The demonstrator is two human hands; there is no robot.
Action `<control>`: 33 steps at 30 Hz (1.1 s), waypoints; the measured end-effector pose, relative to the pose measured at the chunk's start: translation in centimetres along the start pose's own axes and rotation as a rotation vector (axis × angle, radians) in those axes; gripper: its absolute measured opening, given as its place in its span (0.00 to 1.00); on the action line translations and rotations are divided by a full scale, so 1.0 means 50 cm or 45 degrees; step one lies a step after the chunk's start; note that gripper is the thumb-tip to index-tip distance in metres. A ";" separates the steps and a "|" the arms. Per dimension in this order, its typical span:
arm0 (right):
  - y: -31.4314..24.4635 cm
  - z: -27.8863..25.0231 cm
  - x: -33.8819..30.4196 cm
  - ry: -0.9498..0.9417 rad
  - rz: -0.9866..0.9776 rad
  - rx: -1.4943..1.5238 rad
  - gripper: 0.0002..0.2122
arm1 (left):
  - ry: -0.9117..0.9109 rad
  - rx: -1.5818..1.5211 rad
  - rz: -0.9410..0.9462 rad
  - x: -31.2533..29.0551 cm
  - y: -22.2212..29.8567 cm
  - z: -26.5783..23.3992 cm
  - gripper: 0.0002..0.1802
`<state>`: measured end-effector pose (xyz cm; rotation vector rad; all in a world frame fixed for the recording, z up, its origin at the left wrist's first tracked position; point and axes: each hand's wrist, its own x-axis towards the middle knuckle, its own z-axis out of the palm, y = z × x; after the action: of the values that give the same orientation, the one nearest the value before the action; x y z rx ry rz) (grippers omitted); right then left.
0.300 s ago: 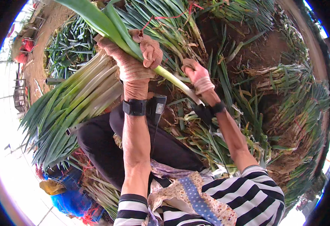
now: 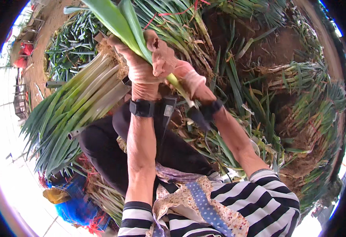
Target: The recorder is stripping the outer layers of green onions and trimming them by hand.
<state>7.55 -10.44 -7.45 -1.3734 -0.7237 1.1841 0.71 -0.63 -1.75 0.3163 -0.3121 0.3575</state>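
Note:
My left hand (image 2: 162,59), in a pinkish knit glove, is closed around a leek (image 2: 119,24). Its broad green leaves rise to the upper left. The pale shank slants out below the glove toward the lower right, its white end (image 2: 190,103) near my right wrist. My right hand (image 2: 188,76), gloved too, is right up against the left one beside the shank. Its fingers are mostly behind the left hand and blurred, so their grip is not visible. A bundle of trimmed leeks (image 2: 84,94) lies at my left, white ends toward my left hand.
Metal tube ends (image 2: 75,134) stick out by that bundle. More leeks (image 2: 180,29), tied with red string, lie ahead; a large heap (image 2: 315,106) is at the right. Loose leaves (image 2: 255,106) cover the soil there. A blue plastic bag (image 2: 72,211) sits at the lower left.
My right hand has moved up and left along the shank, from apart to against my left hand. The left hand has shifted slightly right, still holding the leek.

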 end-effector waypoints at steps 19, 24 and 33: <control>0.291 -0.105 -0.244 0.327 0.402 -1.386 0.14 | 1.268 0.703 0.635 0.020 0.068 0.002 0.23; 0.472 -0.276 -0.580 0.566 1.023 -1.271 0.17 | 1.231 0.708 0.784 0.008 0.121 0.014 0.23; 0.159 -0.219 -0.373 0.804 -0.012 -1.053 0.31 | 1.228 0.643 0.687 -0.016 0.107 -0.024 0.23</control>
<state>10.37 -32.84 -12.03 -2.2712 -0.7732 0.3523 -1.78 4.30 -1.79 0.5127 0.6721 1.0720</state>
